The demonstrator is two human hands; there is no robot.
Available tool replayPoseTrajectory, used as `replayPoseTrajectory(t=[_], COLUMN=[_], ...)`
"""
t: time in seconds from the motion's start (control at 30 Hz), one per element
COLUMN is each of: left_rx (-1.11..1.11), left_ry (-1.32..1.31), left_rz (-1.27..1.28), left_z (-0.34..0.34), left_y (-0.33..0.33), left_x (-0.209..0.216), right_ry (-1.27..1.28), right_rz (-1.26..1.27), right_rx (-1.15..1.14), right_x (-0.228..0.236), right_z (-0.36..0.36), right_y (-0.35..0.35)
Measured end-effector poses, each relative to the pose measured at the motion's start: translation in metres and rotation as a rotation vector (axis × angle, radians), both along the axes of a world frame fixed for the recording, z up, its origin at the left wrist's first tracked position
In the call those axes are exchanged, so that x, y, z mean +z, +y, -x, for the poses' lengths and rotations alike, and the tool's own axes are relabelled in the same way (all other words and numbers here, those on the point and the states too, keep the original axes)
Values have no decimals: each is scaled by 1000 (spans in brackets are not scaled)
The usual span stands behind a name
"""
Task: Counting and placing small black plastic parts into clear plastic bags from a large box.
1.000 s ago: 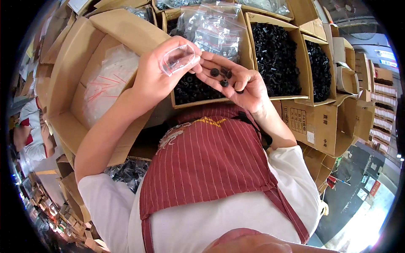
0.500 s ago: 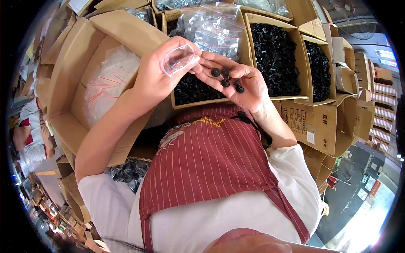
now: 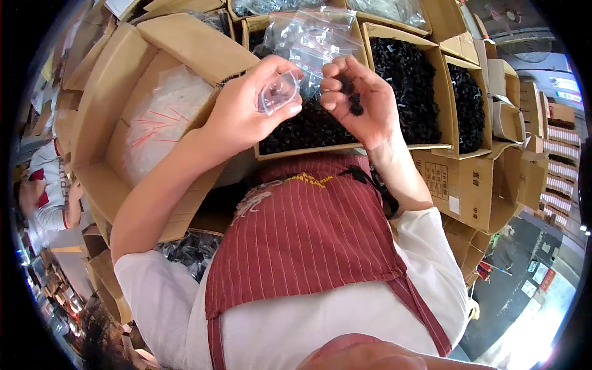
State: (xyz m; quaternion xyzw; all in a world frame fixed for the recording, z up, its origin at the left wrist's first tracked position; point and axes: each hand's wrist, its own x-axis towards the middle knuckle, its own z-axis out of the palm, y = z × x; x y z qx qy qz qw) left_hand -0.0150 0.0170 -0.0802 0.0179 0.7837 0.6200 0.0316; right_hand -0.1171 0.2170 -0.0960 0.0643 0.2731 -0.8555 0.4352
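Note:
My left hand (image 3: 246,111) is closed round a small clear plastic bag (image 3: 279,94), whose mouth stands open between the fingers and thumb. Just to its right, my right hand (image 3: 376,108) has its fingers curled over several small round black plastic parts (image 3: 356,105) in the palm; some of them are hidden by the fingers. The hands are a short way apart. Below and behind them stands a cardboard box with loose black parts (image 3: 302,131), and filled clear zip bags (image 3: 302,43) lie on top at its far end.
At the left, an open carton (image 3: 102,142) holds a pile of clear bags (image 3: 160,123) with red strips. Boxes of black parts (image 3: 401,92) stand to the right, with another parts box (image 3: 467,111) beyond. A person (image 3: 52,185) is at the far left.
My right hand has drawn away from the bag to the right, and its flat palm has curled up round the black parts. My left hand has shifted slightly right with the bag.

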Motion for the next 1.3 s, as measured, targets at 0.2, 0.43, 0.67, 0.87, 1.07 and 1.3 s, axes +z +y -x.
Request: replayPoseTrajectory(t=[0.2,0.43,0.67,0.87,1.07,1.3], left_rx=[-59,-4,150,-44,5,182], left_ry=[-115,-45,175,96,49,40], left_rz=[82,-166,-421,-404,-345,728], left_z=[0,-3,-2,-5,-9,12], left_y=[3,-2,9,4,0,-83], left_x=[-1,-3,2,13,13,68], right_ry=[584,976,1080,1188,2150,1211], right_rz=[41,-82,20,278,-379,-542], right_rx=[29,32,187,11,86,85], right_x=[49,64,70,72,66,44], right_z=[-14,-21,-12,-6,11,16], right_y=[-39,-69,-64,-64,-25,24])
